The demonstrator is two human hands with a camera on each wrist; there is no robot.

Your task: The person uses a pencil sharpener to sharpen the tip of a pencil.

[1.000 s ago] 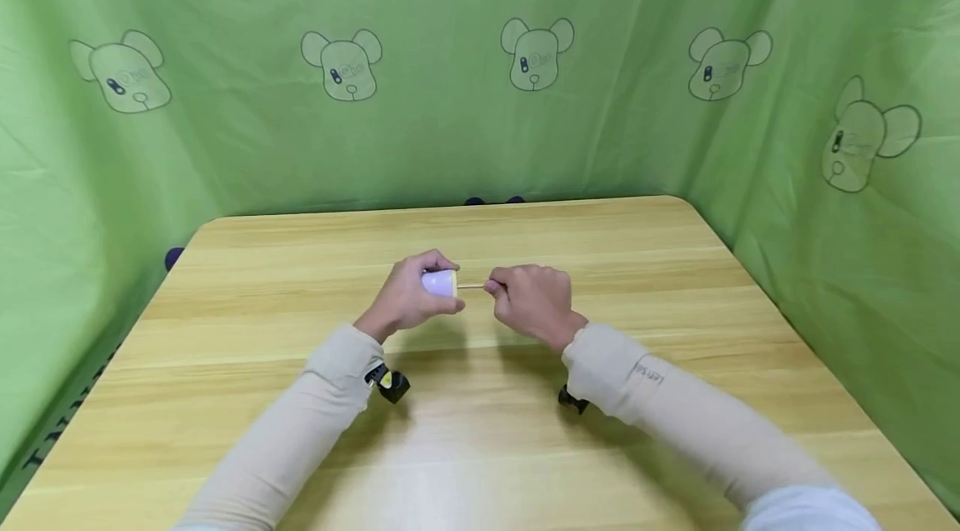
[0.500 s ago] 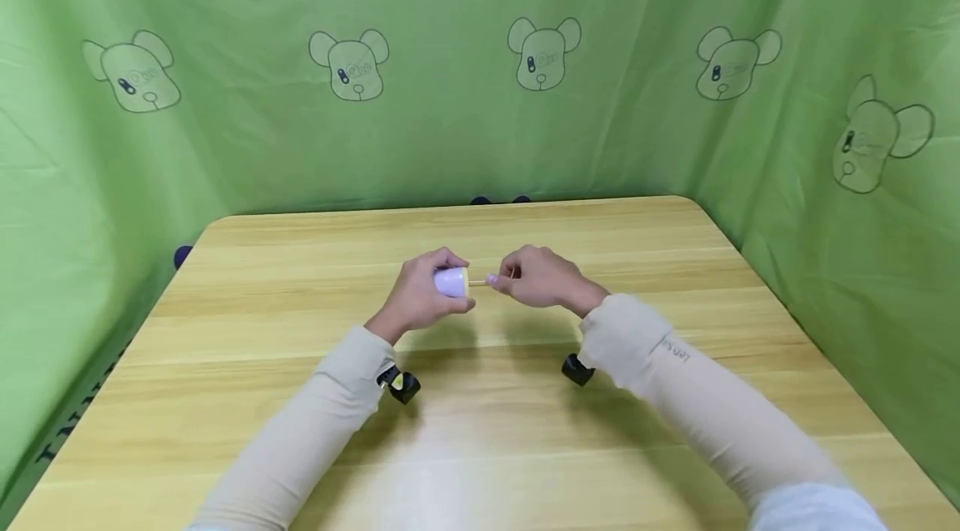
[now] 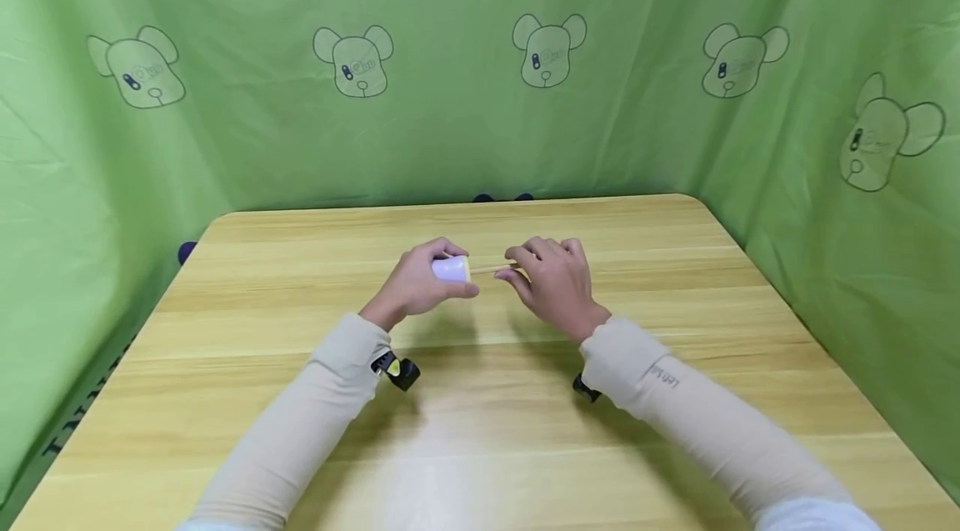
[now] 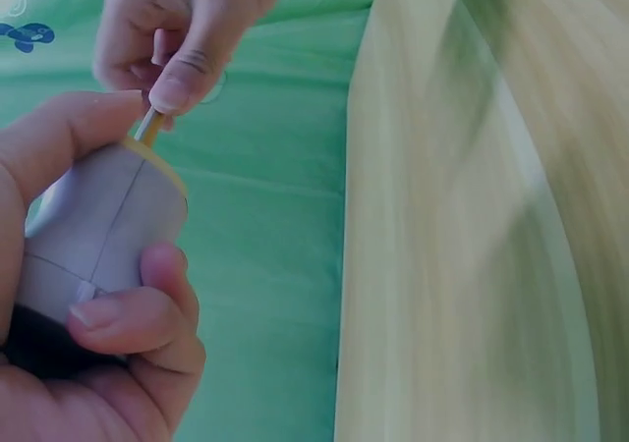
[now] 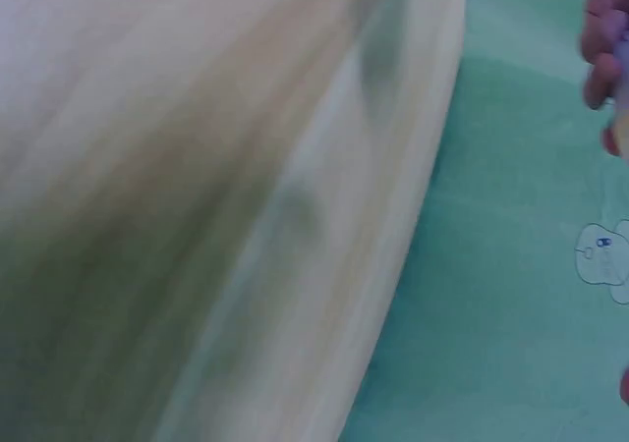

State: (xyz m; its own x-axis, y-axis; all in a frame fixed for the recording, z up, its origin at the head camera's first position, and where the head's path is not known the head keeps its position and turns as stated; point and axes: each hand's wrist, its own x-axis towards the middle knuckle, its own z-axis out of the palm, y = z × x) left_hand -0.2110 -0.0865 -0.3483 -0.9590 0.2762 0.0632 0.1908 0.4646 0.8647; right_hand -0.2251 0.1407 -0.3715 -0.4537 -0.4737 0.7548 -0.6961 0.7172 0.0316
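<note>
My left hand (image 3: pixel 457 271) grips a small pale lavender cylinder (image 3: pixel 448 268) lying sideways above the middle of the wooden table (image 3: pixel 300 431). A thin wooden stick (image 3: pixel 491 268) pokes out of its yellow-rimmed end toward the right. My right hand (image 3: pixel 510 266) pinches the stick's far end between thumb and forefinger, with its other fingers spread loosely above. The left wrist view shows the cylinder (image 4: pixel 108 231) close up, the stick (image 4: pixel 149 126) entering it, and the right hand's fingertips (image 4: pixel 182 74) pinched on the stick. The right wrist view is blurred.
Green cloth with bear prints (image 3: pixel 547 52) walls the table at the back and on both sides. The table's rounded far edge (image 3: pixel 465 206) lies just beyond the hands. A blurred table edge (image 5: pixel 413 216) and green cloth fill the right wrist view.
My right hand has turned at the wrist and its outer fingers have uncurled. Both hands have drifted slightly farther away, and more of the stick shows between them.
</note>
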